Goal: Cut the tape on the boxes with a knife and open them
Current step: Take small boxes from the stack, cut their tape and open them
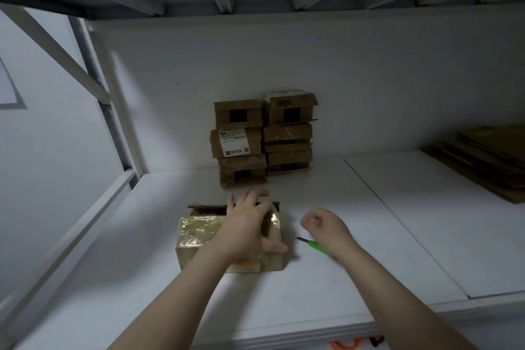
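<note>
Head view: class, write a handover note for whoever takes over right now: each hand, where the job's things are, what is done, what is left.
Left hand: rests spread on the tape-wrapped brown cardboard box, fingers at its far edge.
Right hand: loosely curled, empty, above the green-handled knife lying on the white shelf right of the box.
Done: the box's far corrugated flap stands raised.
To do: its glossy-taped top looks closed; two stacks of small brown cardboard boxes at the back wall seem unopened.
</note>
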